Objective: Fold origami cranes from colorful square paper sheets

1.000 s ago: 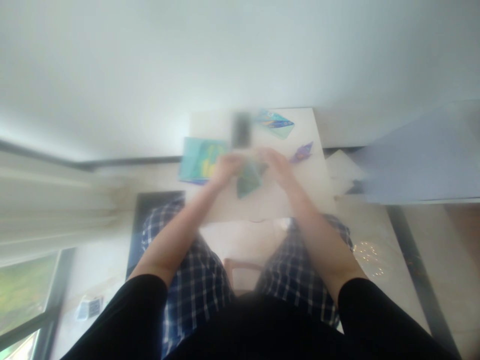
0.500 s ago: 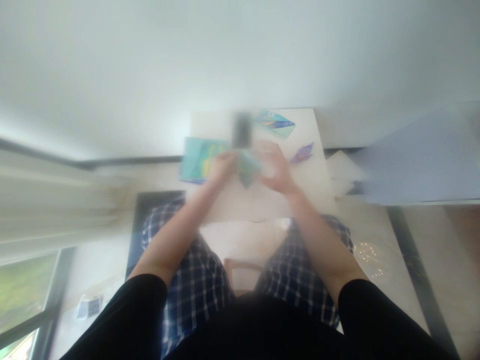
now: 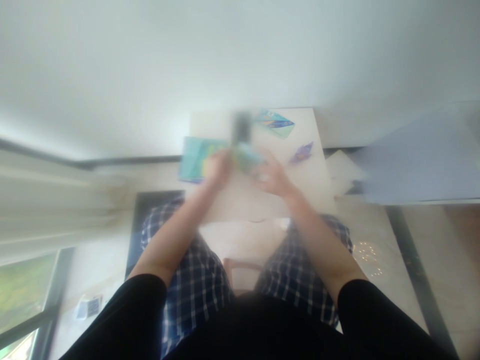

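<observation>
Between my hands, above the white table, is a small folded paper in teal and green, blurred in its details. My left hand grips its left side with the fingers closed. My right hand is curled at its right edge, thumb and fingers pinching it as far as the blur shows. Beneath and left of my left hand lies a teal sheet or booklet with a yellow-green patch. Two folded paper pieces lie to the right: a teal and blue one at the back and a purple one nearer.
A dark blurred smudge hovers just behind the folded paper. The wall rises behind the table. A pale grey panel stands at right, with a white object beside it. A window is at lower left.
The folded paper has turned, and its downward point no longer shows. My left hand has rotated slightly, and my right fingers have shifted a little lower.
</observation>
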`<state>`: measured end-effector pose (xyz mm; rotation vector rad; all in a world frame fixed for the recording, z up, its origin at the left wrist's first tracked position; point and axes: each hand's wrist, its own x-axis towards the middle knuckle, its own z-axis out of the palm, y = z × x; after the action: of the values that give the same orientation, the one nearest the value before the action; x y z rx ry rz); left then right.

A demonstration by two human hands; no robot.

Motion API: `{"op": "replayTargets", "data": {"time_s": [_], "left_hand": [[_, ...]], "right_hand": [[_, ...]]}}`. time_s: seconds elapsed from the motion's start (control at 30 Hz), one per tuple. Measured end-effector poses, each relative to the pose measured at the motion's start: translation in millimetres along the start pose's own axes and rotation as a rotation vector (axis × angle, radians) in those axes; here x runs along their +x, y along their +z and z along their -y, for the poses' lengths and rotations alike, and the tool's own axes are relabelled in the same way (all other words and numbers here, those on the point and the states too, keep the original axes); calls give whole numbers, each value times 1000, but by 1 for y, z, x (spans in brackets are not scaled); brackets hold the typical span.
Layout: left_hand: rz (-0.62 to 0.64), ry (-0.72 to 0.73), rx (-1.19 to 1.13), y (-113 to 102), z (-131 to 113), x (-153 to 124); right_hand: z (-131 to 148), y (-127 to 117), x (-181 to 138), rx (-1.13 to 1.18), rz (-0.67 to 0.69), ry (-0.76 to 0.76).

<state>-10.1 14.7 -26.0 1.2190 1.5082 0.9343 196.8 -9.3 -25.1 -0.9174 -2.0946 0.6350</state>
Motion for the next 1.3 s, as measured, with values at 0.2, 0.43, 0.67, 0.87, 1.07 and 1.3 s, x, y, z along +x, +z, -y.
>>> {"op": "replayTargets", "data": {"time_s": [0.2,0.43,0.67,0.87,1.07,1.3], "left_hand": [[-57,31,-23,1,2,0],[18,65,3,6,-2,-2],[-47,-86,-37,7,-8,-5],[-46,-100,-18,6,-9,-7],[10,0,-9,4,0,-2],[47,31,-24,6,-5,-7]], "right_hand": [[0,8,1,14,2,4],[-1,3,0,-6,-57,15],[0,4,1,1,-41,-28],[2,5,0,6,-22,-72],[3,5,-1,-30,1,-52],[1,8,-1,2,-17,-112]]}}
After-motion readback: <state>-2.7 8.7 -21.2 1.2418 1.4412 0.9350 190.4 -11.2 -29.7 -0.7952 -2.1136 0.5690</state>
